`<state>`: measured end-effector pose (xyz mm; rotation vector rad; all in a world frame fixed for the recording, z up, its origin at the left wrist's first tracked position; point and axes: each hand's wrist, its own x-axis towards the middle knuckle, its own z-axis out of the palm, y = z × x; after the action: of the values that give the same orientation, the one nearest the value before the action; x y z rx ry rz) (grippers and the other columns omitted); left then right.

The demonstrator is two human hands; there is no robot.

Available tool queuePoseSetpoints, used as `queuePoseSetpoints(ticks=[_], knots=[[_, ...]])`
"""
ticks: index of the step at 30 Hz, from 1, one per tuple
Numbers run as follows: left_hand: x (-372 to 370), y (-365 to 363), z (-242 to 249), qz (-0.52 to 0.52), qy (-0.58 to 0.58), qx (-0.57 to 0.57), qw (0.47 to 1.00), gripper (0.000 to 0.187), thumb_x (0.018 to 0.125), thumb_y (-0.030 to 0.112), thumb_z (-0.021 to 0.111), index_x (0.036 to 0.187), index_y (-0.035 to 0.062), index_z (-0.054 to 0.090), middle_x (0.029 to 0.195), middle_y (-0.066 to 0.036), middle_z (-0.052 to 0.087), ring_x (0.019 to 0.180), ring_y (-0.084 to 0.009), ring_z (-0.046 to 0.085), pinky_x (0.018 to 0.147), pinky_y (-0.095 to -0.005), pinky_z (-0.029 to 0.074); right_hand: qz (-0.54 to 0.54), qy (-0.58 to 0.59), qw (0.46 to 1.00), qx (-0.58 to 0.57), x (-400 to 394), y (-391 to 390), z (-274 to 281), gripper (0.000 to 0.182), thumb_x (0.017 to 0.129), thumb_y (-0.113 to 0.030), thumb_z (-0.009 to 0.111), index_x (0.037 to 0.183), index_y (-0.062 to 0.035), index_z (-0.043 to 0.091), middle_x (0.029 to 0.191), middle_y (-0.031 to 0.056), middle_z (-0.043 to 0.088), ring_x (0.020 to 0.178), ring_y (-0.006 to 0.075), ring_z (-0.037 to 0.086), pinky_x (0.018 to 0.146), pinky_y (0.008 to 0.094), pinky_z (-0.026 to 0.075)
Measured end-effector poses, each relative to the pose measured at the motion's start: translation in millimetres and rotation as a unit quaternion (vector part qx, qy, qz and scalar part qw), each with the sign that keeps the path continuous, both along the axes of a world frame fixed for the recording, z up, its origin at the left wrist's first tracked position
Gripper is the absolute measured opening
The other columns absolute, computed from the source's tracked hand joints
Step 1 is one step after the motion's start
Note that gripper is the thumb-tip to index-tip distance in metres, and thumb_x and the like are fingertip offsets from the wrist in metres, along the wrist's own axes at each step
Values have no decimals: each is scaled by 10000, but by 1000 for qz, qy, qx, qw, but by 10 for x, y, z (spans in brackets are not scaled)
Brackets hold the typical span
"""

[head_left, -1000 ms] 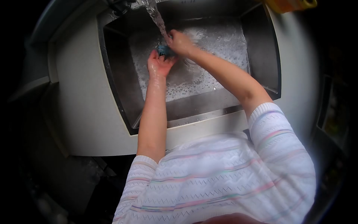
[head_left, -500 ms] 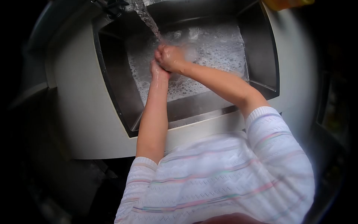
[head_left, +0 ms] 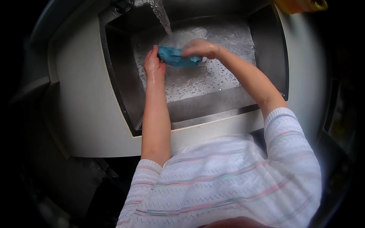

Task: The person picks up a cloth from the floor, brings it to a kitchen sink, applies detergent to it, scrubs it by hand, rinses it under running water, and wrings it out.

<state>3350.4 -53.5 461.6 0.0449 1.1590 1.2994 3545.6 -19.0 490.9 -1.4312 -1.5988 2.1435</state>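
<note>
A wet blue cloth (head_left: 175,57) stretches between my two hands, above the sudsy bottom of the metal sink (head_left: 216,100). My left hand (head_left: 154,64) grips its left end, with the thumb and fingers closed around the edge. At the other end, my right hand (head_left: 201,49) has its fingers bent over the cloth and is slightly blurred. Running water (head_left: 161,17) falls just behind the cloth into the basin.
A dark faucet (head_left: 122,5) stands at the sink's back left. The white counter (head_left: 85,98) surrounds the basin. On the counter at the back right is an orange-yellow object (head_left: 300,5), partly cut off by the view.
My hands were clasped together under the water, with the cloth hidden. They have moved apart, the right hand to the right, and the blue cloth now shows spread between them.
</note>
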Motion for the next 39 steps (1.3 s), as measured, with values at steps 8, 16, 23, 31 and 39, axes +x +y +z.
queuePoseSetpoints(ticks=[8,16,23,31,39], knots=[[73,-15,-330,-11,-127,5,992,333,881,364,428,1075,100,486,1025,-82,526,939,-232,522,810,-344,431,-99,-52,933,342,-713,-164,246,314,729,-312,573,898,-49,603,901,176,588,787,313,583,735,368,467],[392,-50,113,-106,-38,-127,985,308,849,367,416,1043,138,485,1005,-41,524,920,-194,531,677,-327,464,-126,-185,888,402,-775,-36,85,214,791,-275,521,832,-73,579,901,155,567,784,347,562,664,423,457],[210,-191,-206,-6,-232,168,958,303,822,427,457,909,144,522,899,-8,531,800,-168,530,614,-336,440,-79,-144,842,513,-1001,-433,155,216,786,-286,528,798,-75,571,846,150,574,740,353,561,622,428,457],[145,46,755,-62,189,48,979,282,846,377,489,828,104,556,691,-13,565,499,-114,518,375,-211,323,-203,-295,879,315,-398,333,-166,407,768,-410,530,956,-51,565,1034,154,547,924,295,543,736,427,447],[188,-52,388,-244,-11,-14,970,565,851,533,343,1069,28,471,854,-125,569,688,-246,613,521,-344,491,-245,-11,958,151,-432,184,-196,343,776,-288,557,1004,-31,552,824,115,601,716,230,578,644,330,467]])
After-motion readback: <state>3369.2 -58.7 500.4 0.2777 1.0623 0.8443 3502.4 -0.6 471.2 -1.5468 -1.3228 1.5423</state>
